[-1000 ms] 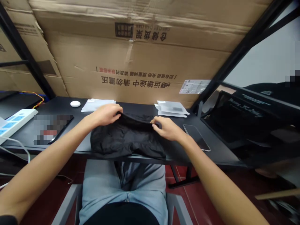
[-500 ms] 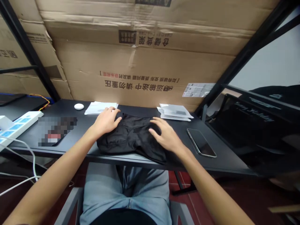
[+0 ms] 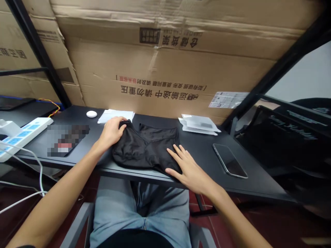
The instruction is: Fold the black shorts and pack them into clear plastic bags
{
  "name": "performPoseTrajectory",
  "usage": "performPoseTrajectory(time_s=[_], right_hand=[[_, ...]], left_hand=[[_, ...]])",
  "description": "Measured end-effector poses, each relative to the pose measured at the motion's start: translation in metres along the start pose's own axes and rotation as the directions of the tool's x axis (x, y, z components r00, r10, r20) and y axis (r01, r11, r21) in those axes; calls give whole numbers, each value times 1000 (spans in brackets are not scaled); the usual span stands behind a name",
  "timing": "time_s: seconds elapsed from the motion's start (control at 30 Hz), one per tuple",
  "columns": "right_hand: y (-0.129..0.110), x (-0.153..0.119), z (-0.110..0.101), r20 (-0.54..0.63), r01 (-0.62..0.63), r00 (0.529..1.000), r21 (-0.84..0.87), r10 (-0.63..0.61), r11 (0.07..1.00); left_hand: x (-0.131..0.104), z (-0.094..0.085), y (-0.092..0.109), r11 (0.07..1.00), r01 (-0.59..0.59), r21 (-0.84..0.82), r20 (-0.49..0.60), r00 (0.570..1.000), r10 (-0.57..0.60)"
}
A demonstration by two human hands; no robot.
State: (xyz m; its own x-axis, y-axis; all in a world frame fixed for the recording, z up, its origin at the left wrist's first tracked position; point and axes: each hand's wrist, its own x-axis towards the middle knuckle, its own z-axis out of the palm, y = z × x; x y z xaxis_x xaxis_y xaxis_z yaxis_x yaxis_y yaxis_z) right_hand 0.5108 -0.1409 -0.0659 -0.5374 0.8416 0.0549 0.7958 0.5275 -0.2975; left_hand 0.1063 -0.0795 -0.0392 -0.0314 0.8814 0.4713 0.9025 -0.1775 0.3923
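Observation:
A black garment [image 3: 144,146] lies folded and fairly flat on the black desk [image 3: 201,151], near its front edge. My left hand [image 3: 112,131] rests on the garment's upper left corner, fingers curled over the cloth there. My right hand [image 3: 187,167] lies flat with fingers spread on the garment's lower right corner at the desk's front edge. Below the desk I see my lap in light blue jeans.
A dark phone [image 3: 230,160] lies right of the garment. Clear plastic bags [image 3: 199,123] sit behind it and white bags [image 3: 116,115] behind my left hand, beside a small white round object [image 3: 91,114]. A white power strip [image 3: 23,134] is far left. Cardboard boxes [image 3: 165,65] wall the back.
Both hands let go of the garment's top edge. The left stayed at the upper left corner; the right slid toward me, flattening the cloth down to its lower right corner.

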Motion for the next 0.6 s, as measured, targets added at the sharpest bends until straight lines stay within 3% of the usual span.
performPoseTrajectory(time_s=[0.2, 0.3, 0.4, 0.5, 0.6], right_hand=[[-1, -2, 2, -40, 0, 999, 4, 0, 1000], [0, -2, 2, -54, 5, 999, 8, -5, 1000], [1, -2, 2, -60, 5, 998, 17, -4, 1000], [1, -1, 4, -67, 1, 998, 19, 0, 1000], [-1, -2, 6, -85, 15, 996, 13, -14, 1000]], left_hand=[[-4, 9, 6, 989, 18, 148, 79, 996, -30], [-12, 5, 9, 984, 40, 171, 43, 998, -48], [-23, -4, 22, 985, -13, 170, 1, 1000, 12], [-43, -6, 44, 979, -117, 168, 71, 992, 107], [-66, 5, 63, 969, -171, 180, 185, 973, 137]])
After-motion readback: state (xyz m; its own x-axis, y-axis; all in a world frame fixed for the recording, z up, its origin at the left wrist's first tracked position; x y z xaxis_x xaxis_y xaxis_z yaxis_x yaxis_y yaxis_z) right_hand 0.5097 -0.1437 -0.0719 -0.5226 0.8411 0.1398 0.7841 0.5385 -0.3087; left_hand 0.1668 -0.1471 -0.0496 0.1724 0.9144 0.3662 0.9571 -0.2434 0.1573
